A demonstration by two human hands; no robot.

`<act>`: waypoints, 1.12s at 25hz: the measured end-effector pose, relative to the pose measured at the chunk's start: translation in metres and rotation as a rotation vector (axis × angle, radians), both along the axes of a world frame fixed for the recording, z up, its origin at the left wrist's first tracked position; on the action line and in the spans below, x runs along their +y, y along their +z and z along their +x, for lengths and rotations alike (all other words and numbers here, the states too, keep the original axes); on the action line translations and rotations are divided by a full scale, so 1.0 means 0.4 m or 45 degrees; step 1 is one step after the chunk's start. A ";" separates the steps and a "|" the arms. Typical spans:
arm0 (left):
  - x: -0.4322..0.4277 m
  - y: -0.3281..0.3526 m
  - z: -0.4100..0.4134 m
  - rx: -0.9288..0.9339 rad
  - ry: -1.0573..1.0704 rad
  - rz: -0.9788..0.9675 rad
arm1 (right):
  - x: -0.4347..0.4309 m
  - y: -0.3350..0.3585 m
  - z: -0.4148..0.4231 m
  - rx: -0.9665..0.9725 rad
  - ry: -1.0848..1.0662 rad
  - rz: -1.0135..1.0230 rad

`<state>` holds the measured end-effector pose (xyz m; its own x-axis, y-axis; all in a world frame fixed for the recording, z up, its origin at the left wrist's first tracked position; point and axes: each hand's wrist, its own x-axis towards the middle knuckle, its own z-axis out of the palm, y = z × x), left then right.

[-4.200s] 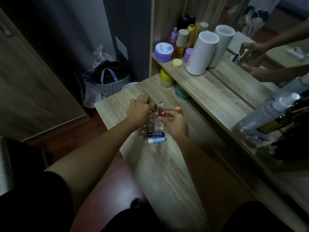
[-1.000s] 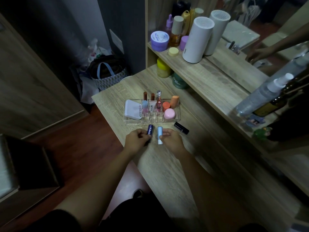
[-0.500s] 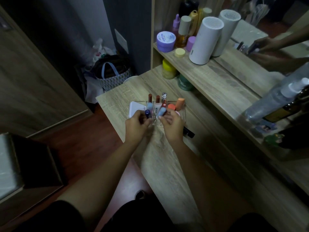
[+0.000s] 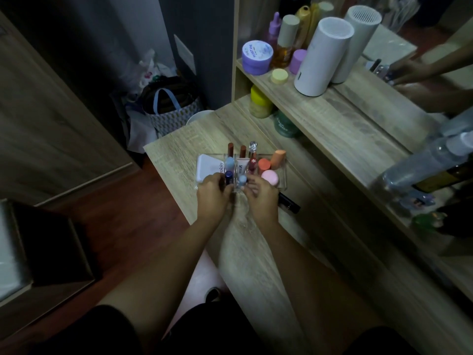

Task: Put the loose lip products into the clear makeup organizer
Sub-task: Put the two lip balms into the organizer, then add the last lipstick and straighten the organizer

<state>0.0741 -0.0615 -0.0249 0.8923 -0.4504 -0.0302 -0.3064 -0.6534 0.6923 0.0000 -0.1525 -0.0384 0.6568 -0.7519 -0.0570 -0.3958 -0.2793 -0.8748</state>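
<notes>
Left hand (image 4: 211, 194) pinches a dark blue balm (image 4: 228, 176), upright, at the organizer (image 4: 281, 184) front row; right hand (image 4: 259, 196) pinches a pale blue balm (image 4: 242, 181), upright, one slot right. A black tube (image 4: 289, 202) lies loose on the surface (image 4: 256, 252) just right of the right hand, long axis slanting away, so that hand is nearer. Slot bottoms hidden by fingers; seating unclear.

Both lip balms are off the desk now: the left hand (image 4: 213, 194) stands the dark blue stick (image 4: 228, 176) in the clear organizer's (image 4: 281, 184) front row, the right hand (image 4: 261, 197) the light blue stick (image 4: 242, 181) beside it.
</notes>
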 end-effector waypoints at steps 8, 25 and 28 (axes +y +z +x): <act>0.023 -0.013 0.002 0.057 0.033 -0.045 | -0.008 0.007 0.007 0.041 0.067 0.035; 0.122 -0.132 -0.086 -0.407 -1.063 0.439 | -0.064 0.042 -0.111 -0.010 -0.014 -0.136; 0.128 -0.136 -0.080 -0.411 -1.096 0.433 | -0.071 0.068 -0.070 -0.159 -0.051 0.112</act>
<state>0.0422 -0.0101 -0.0795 0.2508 -0.9637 -0.0911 -0.9134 -0.2668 0.3076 -0.0279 -0.1810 -0.0110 0.6327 -0.7732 -0.0434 -0.2913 -0.1857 -0.9384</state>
